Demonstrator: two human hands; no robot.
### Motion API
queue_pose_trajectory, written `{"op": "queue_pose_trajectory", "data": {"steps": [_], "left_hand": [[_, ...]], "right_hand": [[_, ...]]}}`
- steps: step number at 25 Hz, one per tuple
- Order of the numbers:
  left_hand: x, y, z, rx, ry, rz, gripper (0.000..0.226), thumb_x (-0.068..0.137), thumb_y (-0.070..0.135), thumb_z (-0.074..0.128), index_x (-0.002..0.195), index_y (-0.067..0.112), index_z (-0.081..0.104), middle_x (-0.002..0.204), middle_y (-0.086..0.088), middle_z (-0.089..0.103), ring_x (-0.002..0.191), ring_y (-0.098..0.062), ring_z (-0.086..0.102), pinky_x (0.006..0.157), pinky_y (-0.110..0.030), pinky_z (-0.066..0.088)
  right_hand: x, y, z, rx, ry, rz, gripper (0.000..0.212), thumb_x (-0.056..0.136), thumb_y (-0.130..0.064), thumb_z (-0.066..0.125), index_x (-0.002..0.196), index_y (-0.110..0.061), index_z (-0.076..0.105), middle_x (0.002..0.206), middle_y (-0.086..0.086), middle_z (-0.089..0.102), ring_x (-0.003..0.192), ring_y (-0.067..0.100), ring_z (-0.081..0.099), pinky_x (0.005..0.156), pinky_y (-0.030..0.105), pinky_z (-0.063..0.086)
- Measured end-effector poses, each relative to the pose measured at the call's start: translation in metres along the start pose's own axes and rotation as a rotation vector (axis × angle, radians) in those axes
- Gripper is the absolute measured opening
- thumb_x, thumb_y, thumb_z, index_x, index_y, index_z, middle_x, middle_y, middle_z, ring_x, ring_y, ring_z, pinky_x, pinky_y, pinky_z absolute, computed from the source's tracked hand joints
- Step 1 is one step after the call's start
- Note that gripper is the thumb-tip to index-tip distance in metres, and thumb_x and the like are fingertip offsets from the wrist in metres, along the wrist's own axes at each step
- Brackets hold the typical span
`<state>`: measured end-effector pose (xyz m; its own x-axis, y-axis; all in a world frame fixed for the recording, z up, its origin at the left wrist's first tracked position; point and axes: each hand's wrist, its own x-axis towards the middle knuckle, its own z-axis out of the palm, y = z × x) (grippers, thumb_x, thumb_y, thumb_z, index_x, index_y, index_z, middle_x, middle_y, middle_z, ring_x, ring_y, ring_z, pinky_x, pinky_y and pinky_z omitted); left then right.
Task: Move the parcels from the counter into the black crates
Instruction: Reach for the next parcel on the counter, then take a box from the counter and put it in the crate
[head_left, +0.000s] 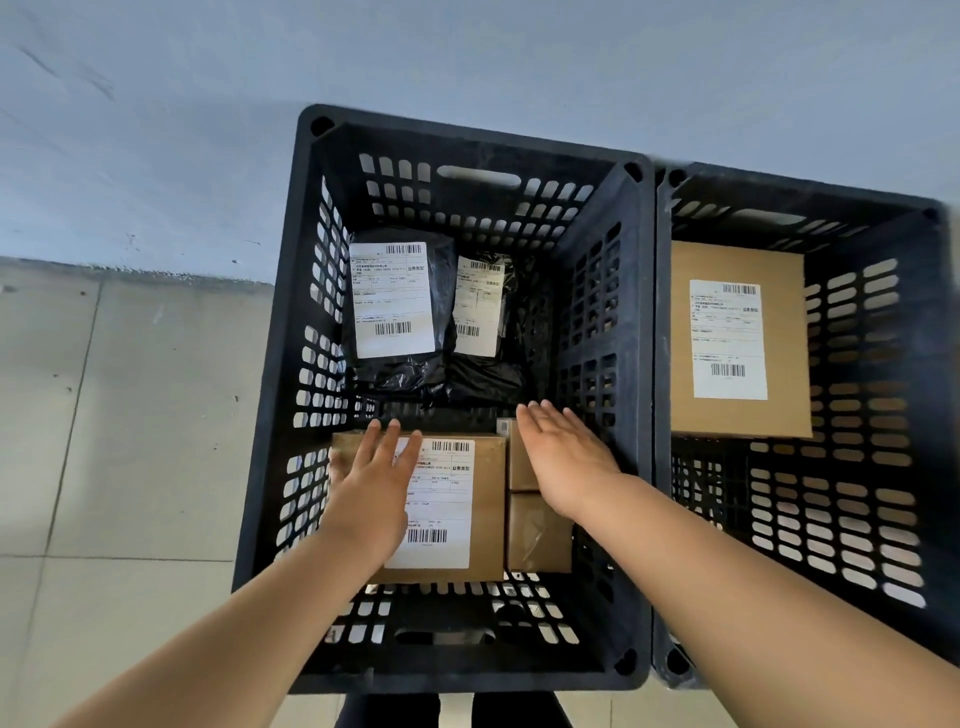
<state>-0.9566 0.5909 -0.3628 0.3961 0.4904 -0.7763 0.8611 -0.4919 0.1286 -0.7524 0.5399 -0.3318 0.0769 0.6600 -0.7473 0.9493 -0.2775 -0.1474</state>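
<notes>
Bearing barcoded labels (439, 501), boxed parcels (485, 512).

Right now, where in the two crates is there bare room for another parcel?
The right crate has bare floor nearer the person than its one cardboard box. The left crate is crowded: two black bags at the far end, cardboard boxes at the near end under both open hands, with a narrow gap between.

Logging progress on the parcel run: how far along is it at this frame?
Done: the left crate holds two black bagged parcels, a labelled cardboard box and smaller boxes; the right crate holds one large box. In hand: nothing; left hand and right hand are open-palmed over the boxes. Left: unknown, the counter isn't in view.
</notes>
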Motion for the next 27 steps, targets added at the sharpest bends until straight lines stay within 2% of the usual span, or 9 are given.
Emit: {"op": "queue_pose_trajectory", "data": {"steps": [3, 6, 9, 11, 16, 22, 27], "left_hand": [[-0.012, 0.009, -0.02, -0.099, 0.059, -0.018, 0.085, 0.092, 0.012, 0.055, 0.153, 0.024, -0.003, 0.161, -0.004, -0.008, 0.147, -0.023, -0.014, 0.12, -0.049, 0.004], [-0.034, 0.019, -0.043, -0.193, 0.095, 0.02, 0.07, 0.093, 0.017, 0.053, 0.152, 0.022, 0.016, 0.159, -0.002, 0.014, 0.148, -0.02, 0.006, 0.119, -0.041, 0.018], [-0.06, 0.027, -0.077, -0.126, 0.097, 0.12, 0.052, 0.094, 0.021, 0.048, 0.145, 0.021, 0.037, 0.146, 0.001, 0.041, 0.137, -0.019, 0.033, 0.111, -0.036, 0.03], [-0.083, 0.035, -0.11, -0.1, 0.133, 0.164, 0.044, 0.093, 0.02, 0.046, 0.138, 0.02, 0.045, 0.136, 0.001, 0.051, 0.129, -0.02, 0.042, 0.105, -0.034, 0.036], [-0.14, 0.064, -0.193, 0.031, 0.224, 0.271, 0.04, 0.093, 0.024, 0.045, 0.132, 0.019, 0.046, 0.128, -0.002, 0.055, 0.118, -0.024, 0.049, 0.097, -0.039, 0.042], [-0.212, 0.15, -0.266, 0.092, 0.338, 0.49, 0.055, 0.096, 0.03, 0.046, 0.148, 0.019, 0.03, 0.15, -0.003, 0.038, 0.133, -0.024, 0.04, 0.106, -0.04, 0.038], [-0.27, 0.246, -0.289, 0.087, 0.309, 0.747, 0.054, 0.096, 0.032, 0.048, 0.147, 0.021, 0.034, 0.15, 0.0, 0.037, 0.133, -0.017, 0.04, 0.106, -0.032, 0.037]], "right_hand": [[-0.022, -0.007, -0.013, 0.034, 0.043, -0.019, 0.085, 0.085, 0.018, 0.037, 0.153, -0.01, -0.004, 0.162, 0.008, -0.002, 0.149, 0.019, -0.004, 0.119, 0.031, -0.005], [-0.049, -0.015, -0.032, 0.011, 0.096, -0.04, 0.08, 0.087, 0.014, 0.04, 0.153, -0.011, 0.004, 0.161, 0.009, 0.008, 0.149, 0.021, 0.0, 0.121, 0.036, -0.003], [-0.083, -0.017, -0.055, 0.027, 0.161, -0.028, 0.076, 0.088, 0.009, 0.046, 0.153, -0.015, 0.014, 0.16, 0.005, 0.017, 0.149, 0.02, 0.004, 0.121, 0.039, 0.001], [-0.116, -0.015, -0.077, 0.047, 0.222, 0.009, 0.07, 0.091, 0.003, 0.049, 0.151, -0.018, 0.02, 0.158, 0.003, 0.023, 0.148, 0.019, 0.007, 0.121, 0.039, 0.003], [-0.208, 0.0, -0.13, 0.111, 0.353, 0.146, 0.057, 0.097, -0.018, 0.049, 0.149, -0.024, 0.027, 0.156, -0.003, 0.028, 0.147, 0.017, 0.013, 0.121, 0.04, 0.007], [-0.337, 0.031, -0.168, 0.235, 0.571, 0.323, 0.05, 0.097, -0.023, 0.048, 0.146, -0.023, 0.037, 0.15, -0.004, 0.038, 0.141, 0.015, 0.028, 0.118, 0.035, 0.012], [-0.437, 0.079, -0.163, 0.286, 0.63, 0.464, 0.05, 0.097, -0.024, 0.049, 0.145, -0.024, 0.038, 0.152, -0.003, 0.036, 0.141, 0.018, 0.028, 0.116, 0.034, 0.018]]}}
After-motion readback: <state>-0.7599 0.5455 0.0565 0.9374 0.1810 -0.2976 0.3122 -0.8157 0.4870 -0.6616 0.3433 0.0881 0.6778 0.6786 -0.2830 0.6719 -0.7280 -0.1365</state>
